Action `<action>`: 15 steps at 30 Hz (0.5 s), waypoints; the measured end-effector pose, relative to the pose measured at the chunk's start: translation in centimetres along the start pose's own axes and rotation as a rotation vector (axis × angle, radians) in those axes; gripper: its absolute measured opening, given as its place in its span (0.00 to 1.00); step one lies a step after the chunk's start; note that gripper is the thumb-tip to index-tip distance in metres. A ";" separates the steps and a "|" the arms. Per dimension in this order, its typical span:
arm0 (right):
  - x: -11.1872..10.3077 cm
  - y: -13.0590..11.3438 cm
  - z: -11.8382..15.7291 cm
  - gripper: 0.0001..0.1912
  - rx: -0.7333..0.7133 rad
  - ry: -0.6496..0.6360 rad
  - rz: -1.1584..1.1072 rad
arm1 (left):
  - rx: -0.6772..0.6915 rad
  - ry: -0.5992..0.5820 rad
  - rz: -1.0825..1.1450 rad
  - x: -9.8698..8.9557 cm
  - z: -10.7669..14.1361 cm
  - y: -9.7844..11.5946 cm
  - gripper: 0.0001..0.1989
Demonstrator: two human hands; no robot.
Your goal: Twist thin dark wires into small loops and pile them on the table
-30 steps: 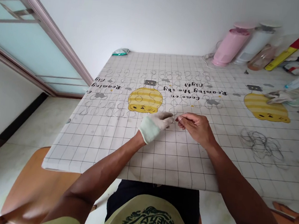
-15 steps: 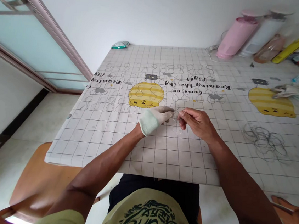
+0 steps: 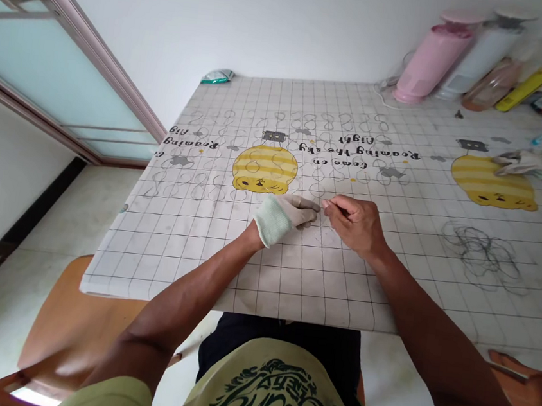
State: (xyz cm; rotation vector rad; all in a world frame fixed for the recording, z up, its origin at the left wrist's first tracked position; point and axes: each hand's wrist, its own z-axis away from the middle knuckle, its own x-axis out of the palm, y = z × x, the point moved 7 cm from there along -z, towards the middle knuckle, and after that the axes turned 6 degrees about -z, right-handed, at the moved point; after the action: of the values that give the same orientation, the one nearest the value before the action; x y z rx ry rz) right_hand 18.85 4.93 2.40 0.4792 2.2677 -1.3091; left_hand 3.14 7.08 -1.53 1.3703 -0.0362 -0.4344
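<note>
My left hand (image 3: 295, 211), in a white work glove with a pale green cuff, is closed with its fingertips pinched on a thin wire. My bare right hand (image 3: 350, 222) pinches the same fine strand between thumb and forefinger, just to the right. The fingertips of both hands nearly meet low over the tablecloth; the strand between them is barely visible. Beyond the hands, several wire loops bent like figure eights (image 3: 318, 189) lie in rows. To the right of my right hand rests a loose tangle of dark wire (image 3: 482, 254).
A checked tablecloth (image 3: 187, 259) covers the table. At the back right stand a pink cylinder (image 3: 433, 65), a white cylinder (image 3: 479, 63) and a yellow-and-red box (image 3: 530, 85). A crumpled glove (image 3: 527, 163) lies at right. A green-and-white packet (image 3: 218, 76) sits at the back left corner.
Both hands have drawn slightly closer together. The wire loop that hung below my right fingers no longer shows clearly, and those fingers are curled tighter.
</note>
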 end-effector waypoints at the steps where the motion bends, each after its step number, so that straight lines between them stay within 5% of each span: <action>1: -0.1 -0.2 0.1 0.26 -0.026 0.034 0.045 | -0.008 -0.010 0.035 0.1 0.1 0.0 0.09; 9: 0.1 0.8 0.1 0.26 0.195 -0.092 -0.337 | -0.024 0.017 0.080 -0.7 -0.2 -0.2 0.10; 15: 1.1 0.8 0.1 0.20 0.227 -0.252 -0.537 | -0.037 0.052 0.095 -1.2 -0.1 0.1 0.09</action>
State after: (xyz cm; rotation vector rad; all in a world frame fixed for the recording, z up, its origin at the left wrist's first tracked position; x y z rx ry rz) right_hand 18.39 5.31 1.23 -0.2396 2.1154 -1.7788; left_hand 2.12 7.54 -1.14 1.3369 -0.0494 -0.3182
